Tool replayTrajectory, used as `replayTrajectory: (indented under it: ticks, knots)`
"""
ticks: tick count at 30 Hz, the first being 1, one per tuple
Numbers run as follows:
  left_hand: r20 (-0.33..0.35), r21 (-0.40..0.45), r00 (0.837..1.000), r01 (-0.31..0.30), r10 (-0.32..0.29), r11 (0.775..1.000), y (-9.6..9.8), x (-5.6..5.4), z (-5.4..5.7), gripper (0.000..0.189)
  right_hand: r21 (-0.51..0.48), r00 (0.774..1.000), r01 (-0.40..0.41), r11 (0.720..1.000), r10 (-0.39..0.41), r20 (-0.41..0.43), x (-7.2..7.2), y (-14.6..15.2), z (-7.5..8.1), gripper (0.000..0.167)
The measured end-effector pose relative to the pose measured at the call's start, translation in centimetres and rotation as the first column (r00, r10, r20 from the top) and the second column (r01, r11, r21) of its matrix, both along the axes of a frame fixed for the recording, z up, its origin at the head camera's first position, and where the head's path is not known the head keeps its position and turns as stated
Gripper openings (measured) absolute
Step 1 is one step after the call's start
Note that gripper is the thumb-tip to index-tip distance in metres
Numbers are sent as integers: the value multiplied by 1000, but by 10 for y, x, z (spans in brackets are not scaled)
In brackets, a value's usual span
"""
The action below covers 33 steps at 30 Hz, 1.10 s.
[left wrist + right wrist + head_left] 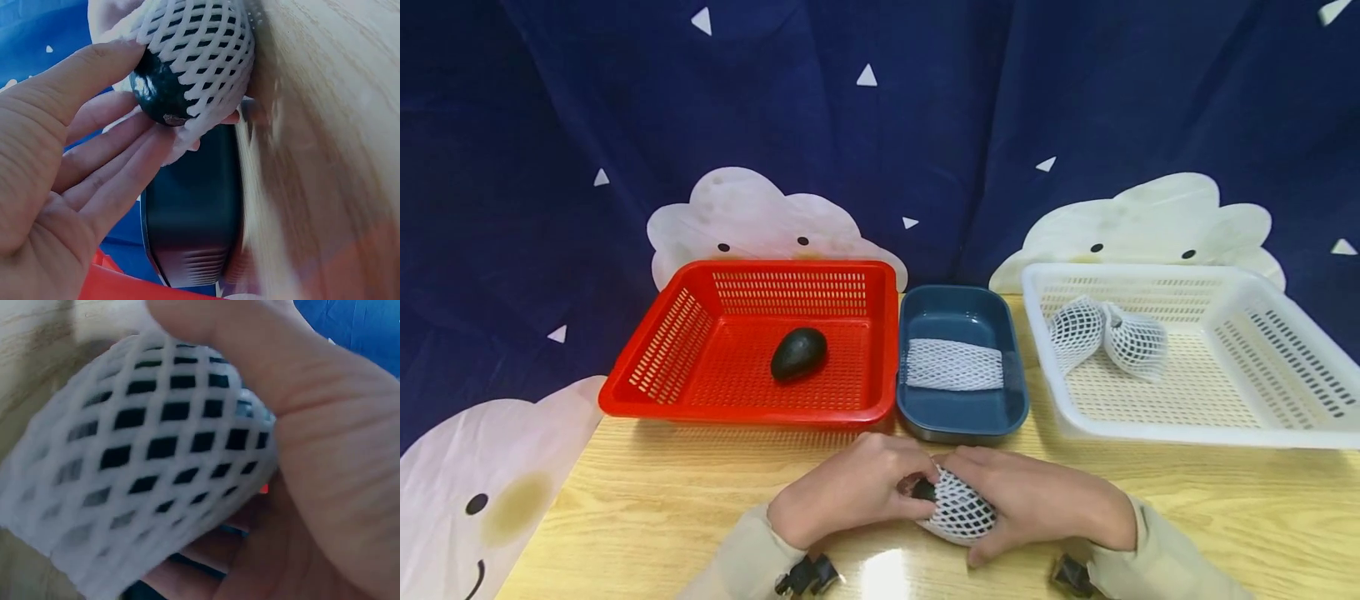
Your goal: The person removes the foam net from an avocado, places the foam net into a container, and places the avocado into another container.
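From my station I see both hands at work on one avocado (156,90), held low at the near side of the wooden table (647,500), on the near side of the blue tray (962,410). A white foam net (958,508) covers most of it, and its dark, glossy end shows bare on the left. My left hand (868,487) pinches that end, thumb at the net's edge and fingers beneath. My right hand (1037,496) grips the netted part from the right, thumb on the near side. I can't tell whether the fruit touches the tabletop.

Farther off, to the left, a red basket (745,412) holds a second, uncovered avocado (799,353). The blue tray stands just right of it, with a flat foam sleeve (955,364) lying crosswise inside. On the right is a white basket (1202,433) with two netted bundles (1135,340) at its left end. A navy curtain (940,150) hangs behind everything.
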<state>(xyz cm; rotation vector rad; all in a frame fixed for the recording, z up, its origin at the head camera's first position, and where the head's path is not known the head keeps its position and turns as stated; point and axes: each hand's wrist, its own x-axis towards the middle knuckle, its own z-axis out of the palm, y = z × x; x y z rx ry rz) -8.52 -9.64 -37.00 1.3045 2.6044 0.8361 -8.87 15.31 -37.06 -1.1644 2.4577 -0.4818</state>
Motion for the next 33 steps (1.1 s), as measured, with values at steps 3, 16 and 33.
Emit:
replayTrajectory:
  ticks: [3, 16, 33]
  knots:
    - [-23, -5, 1000, 20, -20, 1000, 0, 0, 0, 23, 14, 1000, 22, 1000, -22, -11, -1, 1, 2, 95]
    - [-7, -29, 998, 67, -68, 997, 2, -1, -4, 20, 113, 996, 85, 990, -85, 3, -3, 3, 3, 89]
    - [-102, 22, 994, 46, -44, 999, 9, 5, -16, 25, 121, 997, 75, 990, -72, -29, -4, 1, 1, 86]
